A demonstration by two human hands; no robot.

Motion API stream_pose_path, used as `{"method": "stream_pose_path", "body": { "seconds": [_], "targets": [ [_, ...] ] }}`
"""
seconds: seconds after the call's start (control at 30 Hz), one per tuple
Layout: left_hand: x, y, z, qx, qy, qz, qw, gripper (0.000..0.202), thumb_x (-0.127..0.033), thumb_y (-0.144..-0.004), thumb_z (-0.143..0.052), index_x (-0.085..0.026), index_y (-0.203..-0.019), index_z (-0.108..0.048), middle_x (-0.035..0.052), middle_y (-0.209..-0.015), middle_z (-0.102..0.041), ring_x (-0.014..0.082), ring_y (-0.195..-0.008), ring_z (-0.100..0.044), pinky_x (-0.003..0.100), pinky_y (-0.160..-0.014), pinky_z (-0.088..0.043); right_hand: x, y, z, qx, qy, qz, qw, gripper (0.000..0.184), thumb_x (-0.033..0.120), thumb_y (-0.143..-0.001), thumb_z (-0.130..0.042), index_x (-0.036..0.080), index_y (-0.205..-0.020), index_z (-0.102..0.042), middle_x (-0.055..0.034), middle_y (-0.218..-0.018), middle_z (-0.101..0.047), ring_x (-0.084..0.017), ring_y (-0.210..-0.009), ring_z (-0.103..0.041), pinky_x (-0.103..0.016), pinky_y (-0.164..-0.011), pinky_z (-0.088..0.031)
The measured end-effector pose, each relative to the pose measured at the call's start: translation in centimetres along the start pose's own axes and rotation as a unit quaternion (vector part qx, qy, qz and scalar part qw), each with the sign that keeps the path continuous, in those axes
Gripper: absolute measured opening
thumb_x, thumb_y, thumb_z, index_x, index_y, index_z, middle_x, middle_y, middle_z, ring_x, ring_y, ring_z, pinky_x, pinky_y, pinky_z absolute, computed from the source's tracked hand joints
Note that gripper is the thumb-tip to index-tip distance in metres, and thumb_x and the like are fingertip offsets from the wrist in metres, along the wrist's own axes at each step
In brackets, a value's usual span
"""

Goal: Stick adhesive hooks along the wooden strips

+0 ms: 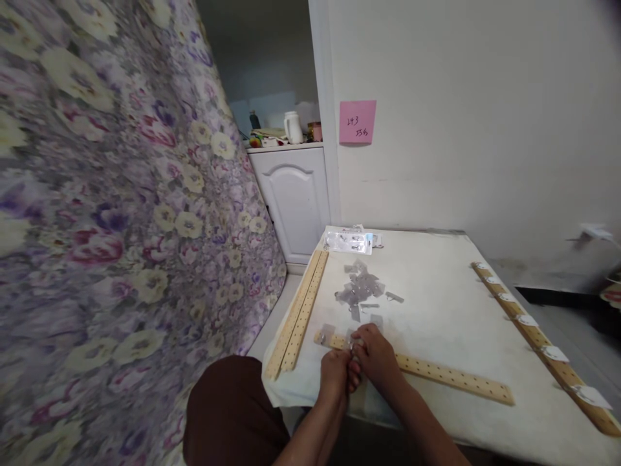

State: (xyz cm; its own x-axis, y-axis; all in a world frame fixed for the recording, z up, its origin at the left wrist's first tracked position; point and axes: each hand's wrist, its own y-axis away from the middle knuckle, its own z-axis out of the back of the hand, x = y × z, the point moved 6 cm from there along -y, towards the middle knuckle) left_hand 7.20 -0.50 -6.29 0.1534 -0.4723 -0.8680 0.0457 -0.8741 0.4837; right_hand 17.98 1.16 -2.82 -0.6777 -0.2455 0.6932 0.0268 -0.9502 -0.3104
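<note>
A wooden strip with rows of holes lies across the near part of the table. My left hand is closed at its front edge, fingers curled in. Over the strip, my right hand pinches a small clear plastic hook piece with a metal part at its lower end. Both sets of fingertips meet there, so I cannot tell exactly what the left fingers grip. A clear adhesive hook sits on the strip's left end, and another clear square shows just beyond my right hand.
Beyond my hands lies a pile of clear hooks. Two more perforated wooden strips lie along the left edge. On the right is a wooden rail with several white-backed hooks. Blister packs rest at the far end; a floral curtain hangs left.
</note>
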Motion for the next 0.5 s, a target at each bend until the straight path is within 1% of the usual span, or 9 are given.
{"method": "stream_pose_path", "body": {
  "seconds": [0.13,0.23,0.33,0.5],
  "targets": [
    [-0.01,-0.05,0.01,0.000,0.000,0.001,1.000,0.020,-0.031,-0.065,-0.051,-0.016,-0.051,-0.052,-0.0020,-0.035,-0.051,0.0069,-0.024,-0.038,0.020,-0.030,-0.016,0.07,-0.03,0.05,-0.001,0.006,0.001,1.000,0.022,0.013,-0.074,-0.047,0.019,-0.088,-0.062,-0.0055,-0.095,-0.059,-0.016,-0.081,-0.057,-0.027,-0.074,-0.046],
    [-0.01,-0.08,-0.01,0.003,0.001,0.000,1.000,0.019,-0.030,-0.065,-0.050,-0.016,-0.053,-0.054,-0.0022,-0.034,-0.050,0.0071,-0.024,-0.037,0.020,-0.030,-0.016,0.01,-0.03,0.00,-0.005,0.005,0.002,1.000,0.023,0.013,-0.073,-0.048,0.020,-0.089,-0.062,-0.0051,-0.094,-0.059,-0.016,-0.084,-0.058,-0.026,-0.075,-0.046],
    [0.04,-0.12,-0.01,0.003,0.001,0.000,1.000,0.020,-0.030,-0.066,-0.049,-0.016,-0.052,-0.053,-0.0027,-0.032,-0.048,0.0072,-0.023,-0.036,0.020,-0.030,-0.016,-0.01,-0.01,-0.07,-0.005,0.004,0.004,1.000,0.023,0.012,-0.073,-0.047,0.021,-0.089,-0.062,-0.0049,-0.095,-0.059,-0.016,-0.085,-0.057,-0.026,-0.076,-0.046],
    [0.07,-0.18,0.00,0.003,-0.003,-0.001,1.000,0.021,-0.029,-0.065,-0.049,-0.016,-0.049,-0.052,-0.0021,-0.033,-0.048,0.0068,-0.024,-0.036,0.020,-0.030,-0.017,0.11,-0.02,-0.03,-0.002,0.009,-0.001,1.000,0.021,0.012,-0.074,-0.047,0.020,-0.088,-0.061,-0.0054,-0.094,-0.059,-0.017,-0.086,-0.057,-0.028,-0.078,-0.046]
  ]
}}
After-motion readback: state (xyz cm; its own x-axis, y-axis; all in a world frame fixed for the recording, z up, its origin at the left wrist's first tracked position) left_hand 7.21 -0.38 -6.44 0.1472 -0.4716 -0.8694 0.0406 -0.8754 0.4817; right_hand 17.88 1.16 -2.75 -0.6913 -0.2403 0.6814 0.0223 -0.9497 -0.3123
